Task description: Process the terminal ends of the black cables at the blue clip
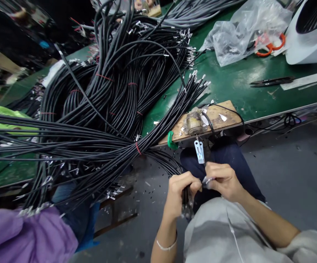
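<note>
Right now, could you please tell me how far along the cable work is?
Red ties already bind several bundles. The left hand grips cables; the right hand pinches a shiny bit. The gripped cables show no tie, so seem left; their number is unclear.

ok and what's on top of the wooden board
On the wooden board sit a wrapped yellowish lump, white scraps and black cable. Wood under the lump is covered.
</note>
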A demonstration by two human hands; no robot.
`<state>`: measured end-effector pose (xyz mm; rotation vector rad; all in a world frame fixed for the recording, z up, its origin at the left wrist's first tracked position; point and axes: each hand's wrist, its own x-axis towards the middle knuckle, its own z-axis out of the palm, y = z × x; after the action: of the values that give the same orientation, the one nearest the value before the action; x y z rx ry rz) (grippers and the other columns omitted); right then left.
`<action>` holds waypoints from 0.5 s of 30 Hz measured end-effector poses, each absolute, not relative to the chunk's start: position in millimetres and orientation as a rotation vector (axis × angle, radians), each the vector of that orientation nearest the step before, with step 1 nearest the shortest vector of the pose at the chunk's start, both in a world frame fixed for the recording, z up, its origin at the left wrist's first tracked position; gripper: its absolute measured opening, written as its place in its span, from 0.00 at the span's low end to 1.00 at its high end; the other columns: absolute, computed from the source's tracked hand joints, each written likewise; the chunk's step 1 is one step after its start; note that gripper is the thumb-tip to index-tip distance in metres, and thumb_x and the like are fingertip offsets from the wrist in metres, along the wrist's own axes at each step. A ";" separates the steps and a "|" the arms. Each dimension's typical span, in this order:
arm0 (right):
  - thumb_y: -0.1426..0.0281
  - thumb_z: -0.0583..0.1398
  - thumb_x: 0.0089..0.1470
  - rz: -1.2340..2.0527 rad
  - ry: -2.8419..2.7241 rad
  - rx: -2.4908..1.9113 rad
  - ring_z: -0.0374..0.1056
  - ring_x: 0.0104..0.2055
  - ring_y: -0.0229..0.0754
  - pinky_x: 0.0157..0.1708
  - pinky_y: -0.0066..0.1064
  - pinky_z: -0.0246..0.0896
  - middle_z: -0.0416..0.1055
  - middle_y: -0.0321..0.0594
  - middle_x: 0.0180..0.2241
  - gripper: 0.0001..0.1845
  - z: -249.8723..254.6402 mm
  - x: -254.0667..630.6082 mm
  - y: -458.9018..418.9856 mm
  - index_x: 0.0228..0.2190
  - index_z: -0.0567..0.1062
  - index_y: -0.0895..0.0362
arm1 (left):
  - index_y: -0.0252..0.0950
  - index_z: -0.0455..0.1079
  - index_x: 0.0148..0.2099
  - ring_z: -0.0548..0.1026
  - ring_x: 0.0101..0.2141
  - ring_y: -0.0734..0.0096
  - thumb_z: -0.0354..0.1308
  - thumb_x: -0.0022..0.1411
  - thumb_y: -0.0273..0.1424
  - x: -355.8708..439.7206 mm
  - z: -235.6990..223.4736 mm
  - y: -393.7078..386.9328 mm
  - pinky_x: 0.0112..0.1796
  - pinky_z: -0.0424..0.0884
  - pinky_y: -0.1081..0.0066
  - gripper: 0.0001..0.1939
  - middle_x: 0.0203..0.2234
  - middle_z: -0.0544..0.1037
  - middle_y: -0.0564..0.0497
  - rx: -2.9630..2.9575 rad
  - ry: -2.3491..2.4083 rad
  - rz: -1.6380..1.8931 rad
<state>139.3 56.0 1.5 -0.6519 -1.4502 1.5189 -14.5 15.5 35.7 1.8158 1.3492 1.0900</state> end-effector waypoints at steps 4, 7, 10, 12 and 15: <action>0.49 0.66 0.41 2.219 -0.856 -0.543 0.53 0.17 0.32 0.17 0.27 0.45 0.59 0.33 0.14 0.26 0.0 134.3 53.7 0.15 0.70 0.59 | 0.33 0.74 0.30 0.72 0.22 0.74 0.54 0.65 0.40 -24.1 38.1 22.0 0.26 0.67 0.75 0.17 0.19 0.73 0.50 1.788 1.123 1.190; 0.56 0.68 0.38 2.459 -0.678 -0.601 0.46 0.11 0.27 0.12 0.24 0.37 0.57 0.30 0.10 0.23 -3.2 134.4 59.1 0.13 0.69 0.60 | 0.34 0.74 0.33 0.73 0.26 0.72 0.58 0.63 0.36 -20.5 32.2 22.0 0.30 0.69 0.73 0.11 0.23 0.76 0.48 1.788 1.172 1.235; 0.63 0.68 0.36 2.427 -0.803 -0.766 0.42 0.10 0.25 0.11 0.23 0.32 0.55 0.28 0.07 0.19 -5.2 140.2 76.9 0.11 0.68 0.61 | 0.34 0.74 0.32 0.72 0.26 0.72 0.62 0.59 0.30 -13.6 24.4 20.2 0.29 0.69 0.73 0.05 0.24 0.75 0.49 1.775 1.288 1.229; 0.63 0.70 0.34 2.313 -0.878 -0.881 0.44 0.11 0.26 0.12 0.23 0.32 0.56 0.28 0.08 0.19 -3.9 142.5 92.7 0.11 0.69 0.61 | 0.34 0.73 0.31 0.72 0.25 0.73 0.63 0.57 0.26 -10.0 19.8 18.9 0.29 0.68 0.74 0.03 0.23 0.75 0.51 1.759 1.361 1.251; 0.57 0.68 0.39 2.024 -0.953 -1.013 0.48 0.13 0.27 0.14 0.24 0.37 0.58 0.30 0.10 0.23 3.7 139.2 113.9 0.11 0.69 0.61 | 0.35 0.73 0.30 0.71 0.25 0.75 0.65 0.55 0.25 -7.8 15.6 17.0 0.28 0.68 0.75 0.03 0.23 0.74 0.53 1.739 1.394 1.363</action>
<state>139.2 113.9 3.7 -1.0131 -0.9532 2.0244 -7.8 17.0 15.6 1.7395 1.3943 1.3628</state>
